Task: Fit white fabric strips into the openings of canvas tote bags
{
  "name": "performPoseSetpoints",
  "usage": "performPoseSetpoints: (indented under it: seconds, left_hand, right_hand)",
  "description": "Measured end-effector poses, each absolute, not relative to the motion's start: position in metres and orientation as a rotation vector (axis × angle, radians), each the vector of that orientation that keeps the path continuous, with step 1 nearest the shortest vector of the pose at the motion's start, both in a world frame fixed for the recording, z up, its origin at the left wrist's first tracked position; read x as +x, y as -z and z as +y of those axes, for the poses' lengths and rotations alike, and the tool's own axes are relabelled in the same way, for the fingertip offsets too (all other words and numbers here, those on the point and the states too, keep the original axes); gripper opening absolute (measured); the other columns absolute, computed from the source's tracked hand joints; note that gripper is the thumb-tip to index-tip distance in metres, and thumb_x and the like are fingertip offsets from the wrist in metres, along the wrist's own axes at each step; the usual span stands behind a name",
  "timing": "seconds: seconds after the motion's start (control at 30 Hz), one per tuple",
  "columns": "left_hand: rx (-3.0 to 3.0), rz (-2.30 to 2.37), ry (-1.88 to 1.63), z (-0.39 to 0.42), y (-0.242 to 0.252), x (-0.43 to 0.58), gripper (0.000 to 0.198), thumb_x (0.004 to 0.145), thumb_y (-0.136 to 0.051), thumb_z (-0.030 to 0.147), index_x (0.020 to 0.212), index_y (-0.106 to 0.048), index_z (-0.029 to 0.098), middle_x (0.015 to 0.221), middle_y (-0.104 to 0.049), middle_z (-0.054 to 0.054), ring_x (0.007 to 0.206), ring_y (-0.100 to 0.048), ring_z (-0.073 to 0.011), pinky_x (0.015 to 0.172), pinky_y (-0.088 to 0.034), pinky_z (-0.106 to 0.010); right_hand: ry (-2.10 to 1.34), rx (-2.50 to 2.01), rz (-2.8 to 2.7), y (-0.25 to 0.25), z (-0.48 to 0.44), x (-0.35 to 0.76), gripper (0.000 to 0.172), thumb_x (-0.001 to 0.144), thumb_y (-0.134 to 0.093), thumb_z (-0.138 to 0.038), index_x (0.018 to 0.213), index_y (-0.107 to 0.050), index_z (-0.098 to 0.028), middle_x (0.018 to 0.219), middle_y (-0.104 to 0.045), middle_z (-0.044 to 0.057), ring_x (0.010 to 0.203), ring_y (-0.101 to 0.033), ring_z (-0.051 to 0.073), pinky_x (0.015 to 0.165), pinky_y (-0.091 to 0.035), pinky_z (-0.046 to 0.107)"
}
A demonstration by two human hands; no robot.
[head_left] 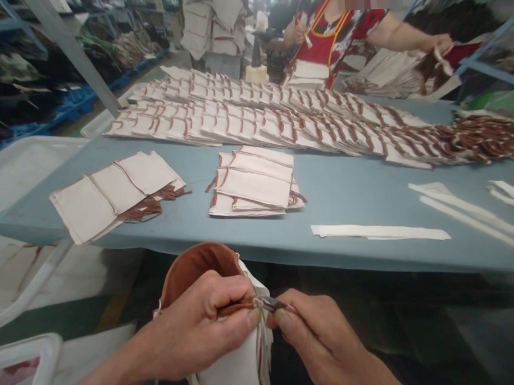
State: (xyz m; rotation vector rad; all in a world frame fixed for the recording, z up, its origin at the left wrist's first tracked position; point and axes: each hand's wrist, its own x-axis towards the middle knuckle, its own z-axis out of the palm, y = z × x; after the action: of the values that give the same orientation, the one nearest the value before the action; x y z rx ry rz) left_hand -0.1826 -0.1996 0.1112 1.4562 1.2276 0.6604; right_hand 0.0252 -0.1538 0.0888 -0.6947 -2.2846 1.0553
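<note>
In front of me, below the table edge, is a white sewn fabric piece (pixel 229 362) with brown lining (pixel 198 267), its top curving open like a pouch. My left hand (pixel 210 315) pinches its brown-trimmed edge between thumb and fingers. Closed round small dark metal snips (pixel 269 304), my right hand (pixel 315 333) keeps their jaws at the seam corner, right by the left thumb. A pinkish part of the handle shows between the fingers; the rest is hidden. Whether the jaws are on thread or cloth is too small to tell.
On the blue-covered table (pixel 191 234) lie a left stack (pixel 113 192) and a middle stack (pixel 254 181) of white pieces, long overlapping rows (pixel 246 117), and white strips (pixel 380 231). A person (pixel 331 32) stands across the table. White plastic bins (pixel 47 346) are at left.
</note>
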Motion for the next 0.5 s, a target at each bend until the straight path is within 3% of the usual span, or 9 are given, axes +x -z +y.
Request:
performPoseSetpoints:
  seconds: [0.17,0.33,0.5]
  left_hand:
    - [1.451,1.28,-0.592,-0.207,-0.107,-0.186,0.03,0.094,-0.048,0.018,0.066,-0.037,0.02,0.062,-0.029,0.008,0.056,-0.03,-0.0083,0.051,-0.023,-0.023]
    - [1.428,1.302,-0.512,-0.216,-0.082,-0.18,0.03,0.089,-0.049,0.014,0.064,-0.034,0.02,0.06,-0.029,0.008,0.056,-0.031,-0.0086,0.054,-0.023,-0.024]
    - [1.468,1.299,-0.759,-0.212,-0.085,-0.178,0.029,0.1,-0.048,0.035,0.078,-0.057,0.018,0.072,-0.054,0.003,0.067,-0.049,-0.0122,0.063,-0.037,-0.023]
  right_hand:
    - [-1.21,-0.742,-2.055,-0.077,-0.153,0.031,0.039,0.11,-0.043,-0.039,0.079,-0.061,-0.022,0.06,-0.056,-0.003,0.047,-0.051,0.011,0.046,-0.04,0.023]
    - [-1.228,-0.855,-1.257,-0.093,-0.122,0.049,0.028,0.104,-0.054,-0.037,0.08,-0.058,-0.024,0.054,-0.03,-0.009,0.041,-0.022,0.01,0.036,-0.022,0.023]
    - [-1.419,-0.958,-1.495,-0.083,-0.142,0.036,0.029,0.106,-0.052,-0.039,0.085,-0.062,-0.021,0.059,-0.045,-0.004,0.048,-0.039,0.01,0.042,-0.03,0.022]
